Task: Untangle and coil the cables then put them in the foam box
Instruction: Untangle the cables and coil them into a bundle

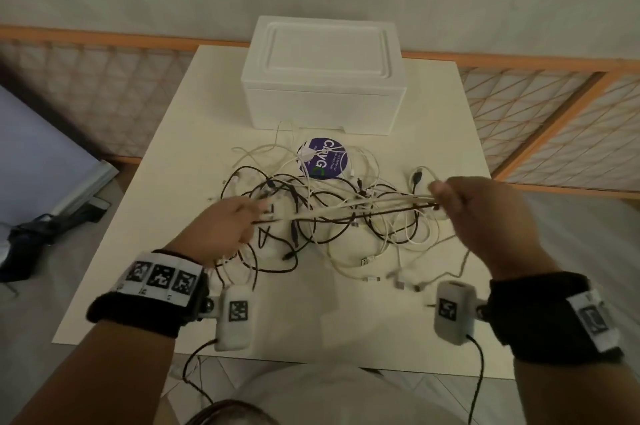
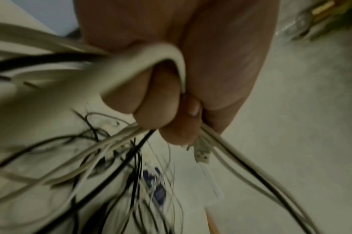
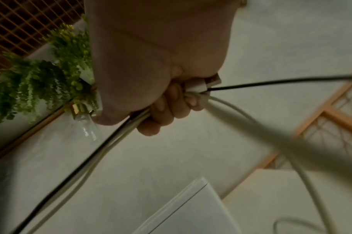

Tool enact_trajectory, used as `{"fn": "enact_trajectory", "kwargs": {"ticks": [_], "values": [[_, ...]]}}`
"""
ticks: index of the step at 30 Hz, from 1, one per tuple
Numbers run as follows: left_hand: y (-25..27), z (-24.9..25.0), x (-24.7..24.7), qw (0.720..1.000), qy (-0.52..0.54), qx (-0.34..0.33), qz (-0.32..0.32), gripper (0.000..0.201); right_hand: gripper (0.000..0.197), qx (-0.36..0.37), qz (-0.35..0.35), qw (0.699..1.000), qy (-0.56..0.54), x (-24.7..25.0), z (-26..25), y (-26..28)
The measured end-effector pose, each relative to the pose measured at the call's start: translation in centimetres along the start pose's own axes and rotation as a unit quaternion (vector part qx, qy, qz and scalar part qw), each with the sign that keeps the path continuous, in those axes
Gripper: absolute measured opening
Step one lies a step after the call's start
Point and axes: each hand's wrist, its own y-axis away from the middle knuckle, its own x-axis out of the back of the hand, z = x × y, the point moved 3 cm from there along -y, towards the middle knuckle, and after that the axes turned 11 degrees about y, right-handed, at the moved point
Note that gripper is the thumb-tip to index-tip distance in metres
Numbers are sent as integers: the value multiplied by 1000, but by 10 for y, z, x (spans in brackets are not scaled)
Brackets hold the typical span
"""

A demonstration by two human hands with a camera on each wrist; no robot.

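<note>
A tangle of black and white cables (image 1: 318, 213) lies on the white table (image 1: 346, 320) in front of the closed white foam box (image 1: 323, 74). My left hand (image 1: 225, 227) grips a bunch of white and black strands (image 2: 121, 139), with a white USB plug (image 2: 201, 156) hanging below its fingers. My right hand (image 1: 485, 216) grips the other end of the same strands (image 3: 115, 134), along with a white plug (image 3: 199, 85). A few strands (image 1: 346, 208) stretch taut between both hands, just above the pile.
A round purple sticker (image 1: 325, 158) lies under the cables near the box. Loose plugs (image 1: 367, 262) lie at the pile's near side. An orange lattice screen (image 1: 554, 119) stands behind the table. A bag (image 1: 31, 244) sits on the floor at left.
</note>
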Motion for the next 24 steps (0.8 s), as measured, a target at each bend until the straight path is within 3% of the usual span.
{"fn": "enact_trajectory", "kwargs": {"ticks": [3,6,8,10,12,13,14,16,17,19,21,24], "values": [[5,-5,-43,995,-14,16,-100,37,61,-43,0,996,74,7,41,2],[9,-17,-61,984,63,53,-156,33,52,-114,-50,985,122,3,86,11],[7,-27,-50,983,125,74,-109,32,50,-164,-78,972,146,-4,134,23],[2,-39,-32,972,219,85,-26,22,67,-212,-122,963,113,-33,224,36],[-3,-50,-20,943,317,97,28,18,82,-180,-129,968,122,-55,284,38],[-5,-53,-20,927,359,105,33,21,75,-174,-140,965,135,-55,278,35],[-6,-54,-25,911,395,115,25,23,55,-197,-163,957,137,-50,247,33],[-5,-54,-44,885,447,133,-12,22,14,-177,-138,966,125,-29,135,22],[-4,-53,-56,878,455,143,-30,22,8,-139,-122,980,71,-28,85,15],[-2,-51,-77,882,439,164,-56,25,11,-39,-178,983,7,-58,16,6],[2,-51,-90,884,416,191,-90,29,21,87,-274,957,31,-104,-33,10],[15,-48,-94,879,389,216,-172,32,21,127,-279,951,32,-142,-63,16]]}}
